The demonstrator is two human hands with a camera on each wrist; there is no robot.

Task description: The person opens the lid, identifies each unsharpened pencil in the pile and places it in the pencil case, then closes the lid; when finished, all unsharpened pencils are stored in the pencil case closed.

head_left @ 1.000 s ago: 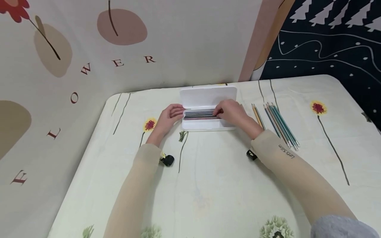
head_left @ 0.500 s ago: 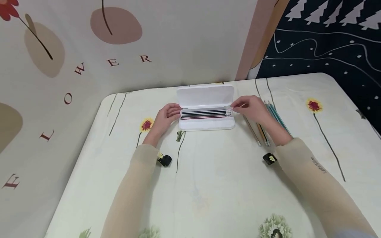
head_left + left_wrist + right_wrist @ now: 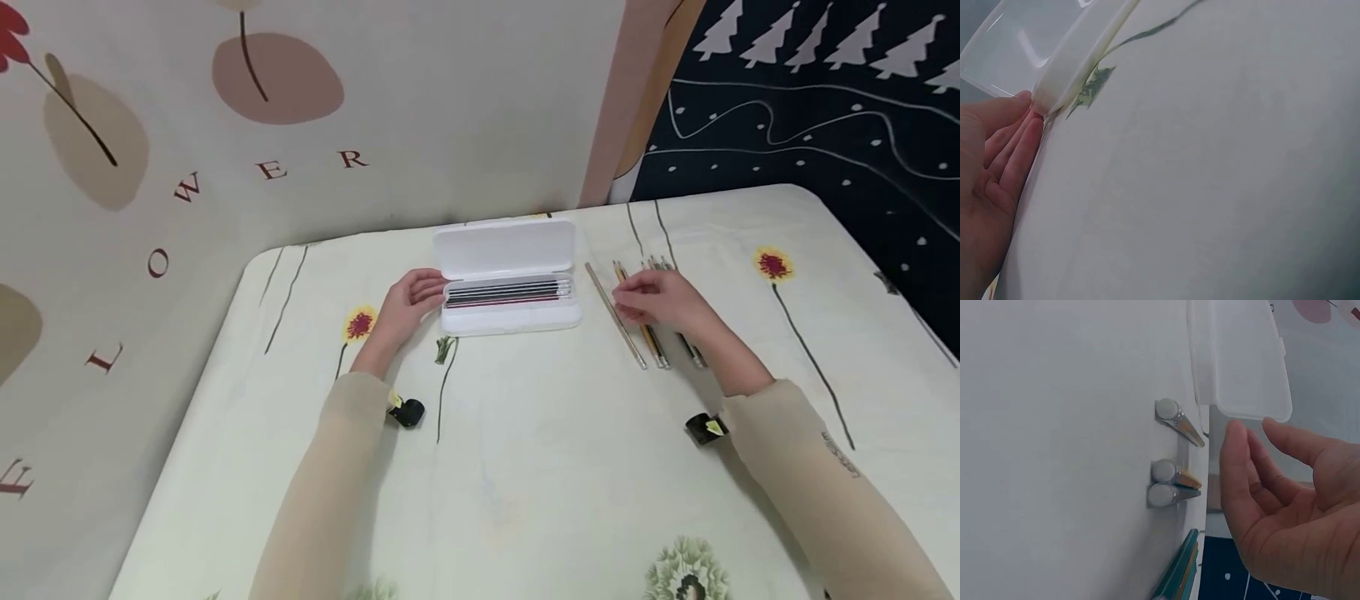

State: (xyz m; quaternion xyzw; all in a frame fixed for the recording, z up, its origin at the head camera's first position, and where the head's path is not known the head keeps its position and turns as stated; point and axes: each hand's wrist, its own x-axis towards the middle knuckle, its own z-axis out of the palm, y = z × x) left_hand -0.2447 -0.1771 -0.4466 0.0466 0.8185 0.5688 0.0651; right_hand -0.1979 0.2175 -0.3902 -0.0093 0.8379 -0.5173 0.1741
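Observation:
My left hand (image 3: 408, 304) is at the left end of an open white pencil case (image 3: 517, 318). In the left wrist view its thumb and fingers pinch the case's corner (image 3: 1047, 100). A row of dark pencils (image 3: 502, 293) and a red one lie inside. To the right of the case, my right hand (image 3: 663, 300) hovers over loose pencils, its fingers loosely bent and nothing between them. One tan pencil (image 3: 618, 321) lies nearest the case, with a pair of pencils (image 3: 1169, 472) beside it. The hand partly covers a further bunch, whose teal pencils (image 3: 1179, 569) show in the right wrist view.
The case's lid (image 3: 506, 250) stands raised at the back. A white cloth with printed flowers (image 3: 774, 264) covers the table (image 3: 525, 467). Behind it rises a patterned wall hanging (image 3: 465, 108), with a dark tree-print cloth (image 3: 810, 117) at the right. Black wrist cameras (image 3: 707, 428) sit under both sleeves.
My right hand has left the pencils inside the case, moved right past its edge and come over the loose pencils. The left hand stays at the case's end. The head view has shifted slightly.

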